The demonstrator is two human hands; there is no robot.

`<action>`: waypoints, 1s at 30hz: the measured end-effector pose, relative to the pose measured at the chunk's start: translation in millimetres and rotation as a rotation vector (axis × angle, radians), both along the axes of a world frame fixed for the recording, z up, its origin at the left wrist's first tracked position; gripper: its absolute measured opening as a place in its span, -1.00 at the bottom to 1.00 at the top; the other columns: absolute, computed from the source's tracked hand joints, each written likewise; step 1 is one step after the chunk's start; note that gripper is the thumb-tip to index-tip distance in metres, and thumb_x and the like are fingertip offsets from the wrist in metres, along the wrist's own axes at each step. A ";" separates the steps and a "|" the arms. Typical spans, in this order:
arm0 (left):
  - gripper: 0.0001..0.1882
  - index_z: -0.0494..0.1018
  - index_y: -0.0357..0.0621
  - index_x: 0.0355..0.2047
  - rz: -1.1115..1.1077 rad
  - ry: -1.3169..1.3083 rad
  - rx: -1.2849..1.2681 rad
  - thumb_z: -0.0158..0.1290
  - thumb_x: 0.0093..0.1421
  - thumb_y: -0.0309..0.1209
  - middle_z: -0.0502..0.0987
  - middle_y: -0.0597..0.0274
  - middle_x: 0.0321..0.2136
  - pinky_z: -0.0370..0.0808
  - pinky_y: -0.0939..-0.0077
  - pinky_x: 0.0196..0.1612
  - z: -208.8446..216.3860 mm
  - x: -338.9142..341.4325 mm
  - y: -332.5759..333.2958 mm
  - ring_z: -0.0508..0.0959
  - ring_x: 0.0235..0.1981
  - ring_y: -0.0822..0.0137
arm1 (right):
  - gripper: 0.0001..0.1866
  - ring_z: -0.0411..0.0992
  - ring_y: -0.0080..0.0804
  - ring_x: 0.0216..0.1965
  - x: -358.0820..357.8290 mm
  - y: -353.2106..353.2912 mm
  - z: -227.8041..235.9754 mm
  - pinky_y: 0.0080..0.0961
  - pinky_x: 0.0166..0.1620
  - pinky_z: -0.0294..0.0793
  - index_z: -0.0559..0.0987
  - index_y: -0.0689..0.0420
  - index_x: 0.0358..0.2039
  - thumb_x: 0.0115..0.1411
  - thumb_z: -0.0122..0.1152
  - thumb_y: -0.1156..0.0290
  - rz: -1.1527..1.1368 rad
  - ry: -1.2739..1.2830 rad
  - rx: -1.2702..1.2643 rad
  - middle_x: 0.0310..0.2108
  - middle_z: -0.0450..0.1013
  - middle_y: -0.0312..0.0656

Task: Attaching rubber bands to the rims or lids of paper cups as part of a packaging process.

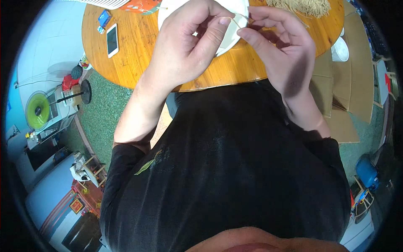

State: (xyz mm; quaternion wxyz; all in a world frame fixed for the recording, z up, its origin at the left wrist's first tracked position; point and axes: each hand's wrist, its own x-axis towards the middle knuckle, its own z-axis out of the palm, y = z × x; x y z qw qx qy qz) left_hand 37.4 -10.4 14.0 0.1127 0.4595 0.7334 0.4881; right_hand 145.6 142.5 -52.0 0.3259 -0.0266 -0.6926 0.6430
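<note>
Above a white plate [229, 41], left fingers [213, 35] pinched, right fingers [255, 40] loosely curled — both grasping one thin pale strand [235, 23]

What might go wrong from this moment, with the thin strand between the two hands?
The thin strand looks delicate, so it might snap or slip if the left hand and right hand pull apart. The phone lies near the left edge of the table; a bump could knock it off.

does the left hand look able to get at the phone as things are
Probably yes: the phone lies left of the left hand with bare tabletop between, though it seems to pinch a thin strand.
</note>
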 end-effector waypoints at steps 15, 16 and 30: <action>-0.93 0.51 -0.25 -0.33 -0.461 0.205 0.801 0.11 0.33 -0.53 0.43 0.25 -0.48 0.30 0.52 -0.42 -46.8 -36.3 37.2 0.38 -0.50 0.41 | -0.90 0.51 -0.64 -0.33 1.1 7.1 14.9 -0.72 -0.29 0.52 0.64 0.24 -0.18 0.31 0.29 0.56 0.004 -0.047 0.436 -0.25 0.55 -0.29; -0.93 0.51 -0.25 -0.34 -0.456 0.225 0.789 0.12 0.32 -0.53 0.43 0.25 -0.49 0.30 0.53 -0.42 -46.5 -37.1 38.2 0.38 -0.51 0.41 | -0.89 0.48 -0.66 -0.36 3.7 2.1 15.4 -0.74 -0.34 0.47 0.64 0.24 -0.15 0.31 0.29 0.57 -0.009 -0.103 0.302 -0.27 0.55 -0.31; -0.91 0.47 -0.27 -0.30 -0.112 -0.328 0.095 0.09 0.39 -0.54 0.45 0.40 -0.44 0.37 0.67 -0.31 6.3 2.7 5.4 0.38 -0.42 0.62 | -0.84 0.27 -0.76 -0.57 5.0 -7.0 -1.1 -0.76 -0.52 0.21 0.58 0.32 -0.07 0.35 0.19 0.63 0.029 0.003 -0.259 -0.37 0.56 -0.30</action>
